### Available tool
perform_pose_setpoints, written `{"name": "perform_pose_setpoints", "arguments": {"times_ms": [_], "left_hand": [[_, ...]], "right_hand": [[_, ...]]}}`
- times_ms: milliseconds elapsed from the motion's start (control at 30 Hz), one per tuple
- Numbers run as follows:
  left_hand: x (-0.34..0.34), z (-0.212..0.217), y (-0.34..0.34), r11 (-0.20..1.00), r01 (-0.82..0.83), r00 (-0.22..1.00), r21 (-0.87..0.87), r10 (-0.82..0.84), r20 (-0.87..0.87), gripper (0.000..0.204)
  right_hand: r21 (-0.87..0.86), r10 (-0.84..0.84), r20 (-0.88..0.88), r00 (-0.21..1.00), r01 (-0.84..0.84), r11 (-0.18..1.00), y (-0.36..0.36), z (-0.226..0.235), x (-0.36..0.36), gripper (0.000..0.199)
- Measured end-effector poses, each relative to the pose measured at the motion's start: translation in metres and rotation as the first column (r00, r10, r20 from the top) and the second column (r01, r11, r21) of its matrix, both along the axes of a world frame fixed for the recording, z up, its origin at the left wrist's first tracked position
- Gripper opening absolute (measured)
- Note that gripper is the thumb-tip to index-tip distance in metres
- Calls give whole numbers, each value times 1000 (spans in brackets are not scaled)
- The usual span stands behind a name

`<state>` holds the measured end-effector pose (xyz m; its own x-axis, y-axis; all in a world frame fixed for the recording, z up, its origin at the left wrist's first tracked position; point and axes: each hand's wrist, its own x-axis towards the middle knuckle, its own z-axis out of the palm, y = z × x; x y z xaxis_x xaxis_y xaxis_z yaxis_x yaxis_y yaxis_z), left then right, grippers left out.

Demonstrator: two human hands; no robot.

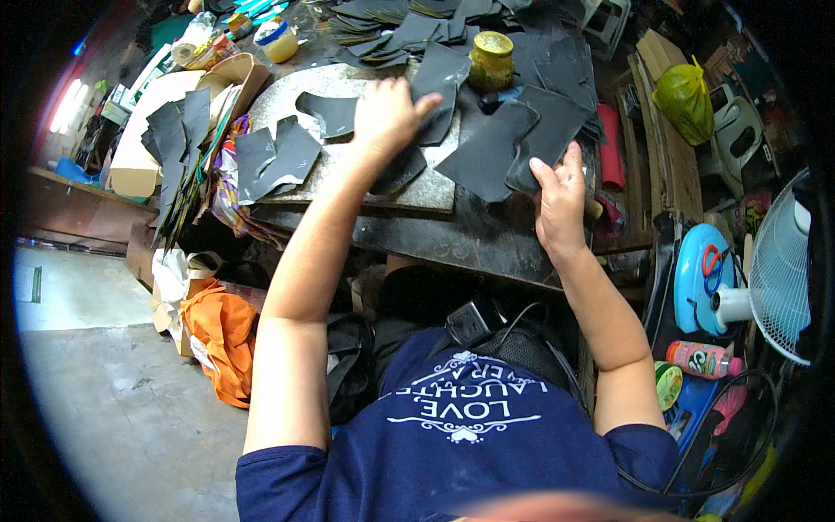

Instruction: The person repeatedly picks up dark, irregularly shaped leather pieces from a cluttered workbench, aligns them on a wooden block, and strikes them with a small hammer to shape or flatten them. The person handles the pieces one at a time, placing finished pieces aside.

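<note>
My left hand [387, 116] reaches over a grey speckled slab [348, 183], fingers stretched forward and thumb out to the side. Beside its thumb lies a dark cut sheet piece [439, 74]; a smaller curved dark piece [327, 113] is at its left. Further left on the slab, more cut pieces [280, 158] overlap, with pale marks on them. At the table's right side my right hand [559, 196] has its thumb on the near edge of a black rounded sheet piece [552, 130], fingers along its outer side. Another black piece [491, 152] lies partly beneath that one.
A yellow-stained jar [492, 61] stands behind the pieces, and a blue-rimmed tub [277, 41] at the far left. Dark sheet stacks [409, 30] cover the back. More strips [178, 143] hang at the left edge. A white fan [783, 270] stands at right.
</note>
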<state>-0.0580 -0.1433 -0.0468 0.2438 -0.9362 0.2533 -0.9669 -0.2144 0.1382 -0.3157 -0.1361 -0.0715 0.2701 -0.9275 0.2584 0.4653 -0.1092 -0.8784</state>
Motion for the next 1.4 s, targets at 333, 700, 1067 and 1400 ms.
{"name": "perform_pose_setpoints", "arguments": {"times_ms": [333, 700, 1067, 1400], "left_hand": [[24, -17, 3, 810, 146, 989, -568, -125, 76, 35], [74, 5, -4, 784, -207, 848, -585, 442, 293, 75], [-54, 0, 83, 934, 251, 231, -253, -312, -922, 53], [6, -4, 111, 973, 141, 947, -183, -187, -262, 45]], "right_hand": [[-7, 17, -9, 1000, -17, 1000, 2, 3, -1, 47], [-18, 45, -48, 998, -46, 999, 0, -2, 2, 49], [3, 142, -170, 975, -144, 990, 10, 12, 1, 42], [-498, -119, -428, 896, -124, 859, -51, 32, 27, 40]]}}
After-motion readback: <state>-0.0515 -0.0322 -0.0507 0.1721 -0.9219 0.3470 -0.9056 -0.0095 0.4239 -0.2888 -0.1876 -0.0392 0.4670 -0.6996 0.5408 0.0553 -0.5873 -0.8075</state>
